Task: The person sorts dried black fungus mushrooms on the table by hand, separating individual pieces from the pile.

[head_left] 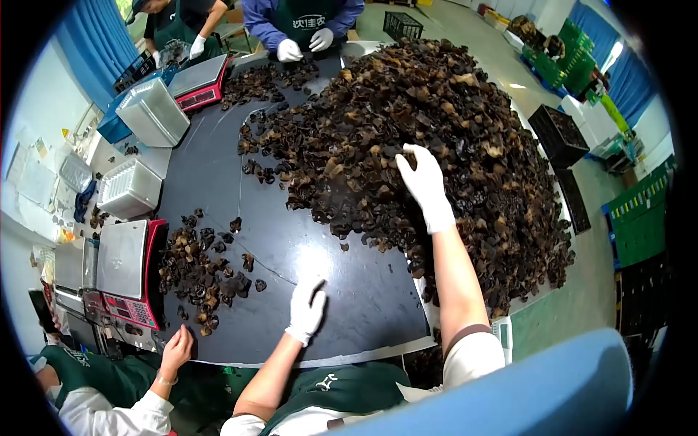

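A large heap of dark brown, curled mushroom-like pieces (pixel 465 131) covers the right side of the dark table (pixel 349 291). My right hand (pixel 425 182), in a white glove, rests over the front of this heap with thumb and fingers apart; nothing shows in it. Near the table's front edge, my left hand (pixel 307 309), also white-gloved, hovers above or lies on the bare surface, its fingers spread from the thumb and holding nothing. To its left is a smaller pile (pixel 196 265) of the same pieces.
Red scales (pixel 123 261) (pixel 200 83) and white plastic baskets (pixel 131 187) (pixel 153 112) line the left. A co-worker's bare hand (pixel 177 351) is at the front left edge. Two co-workers with gloved hands (pixel 305 45) (pixel 198 47) stand across. Black crates (pixel 556 138) sit right.
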Demonstrator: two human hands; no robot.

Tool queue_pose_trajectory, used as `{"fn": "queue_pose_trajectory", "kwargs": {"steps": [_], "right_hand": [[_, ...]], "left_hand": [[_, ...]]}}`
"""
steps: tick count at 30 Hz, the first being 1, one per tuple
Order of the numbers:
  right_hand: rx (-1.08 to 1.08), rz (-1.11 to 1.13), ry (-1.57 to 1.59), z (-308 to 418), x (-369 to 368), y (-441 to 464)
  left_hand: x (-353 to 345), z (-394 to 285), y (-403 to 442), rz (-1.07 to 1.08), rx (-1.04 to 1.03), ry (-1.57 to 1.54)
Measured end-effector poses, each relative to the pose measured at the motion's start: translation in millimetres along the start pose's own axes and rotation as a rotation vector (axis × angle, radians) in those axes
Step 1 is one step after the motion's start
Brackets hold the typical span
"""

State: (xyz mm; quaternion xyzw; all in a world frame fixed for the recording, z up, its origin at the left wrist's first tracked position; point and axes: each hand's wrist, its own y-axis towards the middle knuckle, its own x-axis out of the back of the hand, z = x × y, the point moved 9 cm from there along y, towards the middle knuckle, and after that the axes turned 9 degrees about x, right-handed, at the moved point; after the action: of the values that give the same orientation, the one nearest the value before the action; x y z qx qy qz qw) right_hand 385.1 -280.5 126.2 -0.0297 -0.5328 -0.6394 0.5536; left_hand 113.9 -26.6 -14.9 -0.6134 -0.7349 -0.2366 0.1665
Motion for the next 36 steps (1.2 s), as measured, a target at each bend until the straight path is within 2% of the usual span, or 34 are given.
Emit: {"fn": "queue_pose_trajectory", "kwargs": {"steps": [1, 2, 3, 5, 7, 9, 13, 15, 17, 19, 21, 23, 25, 27, 29, 32, 35, 36], "right_hand": [[-0.047, 0.044, -0.119, -22, -17, 10], [-0.071, 0.150, -0.083, -41, -42, 12], [-0.325, 0.460, -0.014, -21, -46, 10], [-0.285, 0.546, -0.173, 1, -65, -9], [-0.201, 0.567, -0.141, 13, -85, -38], [-0.112, 0.632, -0.095, 34, -96, -65], [0.236, 0.557, -0.106, 116, -80, -117], [0.332, 0.534, 0.021, 139, -79, -141], [0.409, 0.502, -0.002, 148, -66, -148], [0.271, 0.551, -0.108, 135, -44, -126], [0.087, 0.420, -0.197, 93, -37, -127], [0.163, 0.457, -0.268, 79, -47, -148], [0.238, 0.544, -0.143, 102, -49, -169], [0.261, 0.638, -0.033, 127, -49, -199], [0.244, 0.768, -0.024, 139, -50, -238], [0.242, 0.843, 0.036, 148, -34, -273], [0.173, 0.559, 0.140, 133, 2, -269], [0.159, 0.486, 0.101, 128, 13, -262]], "left_hand": [[10, 14, 7, -0.041, 0.029, 0.011], [18, 20, 16, -0.095, 0.023, 0.027], [24, 25, 25, -0.149, 0.019, 0.044], [22, 48, 43, -0.156, 0.085, 0.051], [20, 57, 62, -0.241, 0.207, -0.183], [14, 60, 75, -0.245, 0.197, -0.156], [-6, 36, 91, -0.193, 0.100, 0.040], [-10, 31, 94, -0.198, 0.050, 0.075], [-12, 27, 96, -0.213, 0.042, 0.121], [-9, 12, 97, -0.163, 0.028, 0.170], [-19, 2, 95, -0.090, -0.020, 0.264], [-37, -5, 85, 0.083, -0.097, 0.468], [-34, -18, 67, 0.051, -0.276, 0.381], [-25, -18, 49, 0.063, -0.359, 0.348], [-3, -19, 27, 0.051, -0.353, 0.230], [28, -14, -8, 0.082, -0.275, 0.228], [46, 5, -44, 0.040, -0.138, 0.217], [50, 8, -52, -0.034, -0.133, 0.259]]}}
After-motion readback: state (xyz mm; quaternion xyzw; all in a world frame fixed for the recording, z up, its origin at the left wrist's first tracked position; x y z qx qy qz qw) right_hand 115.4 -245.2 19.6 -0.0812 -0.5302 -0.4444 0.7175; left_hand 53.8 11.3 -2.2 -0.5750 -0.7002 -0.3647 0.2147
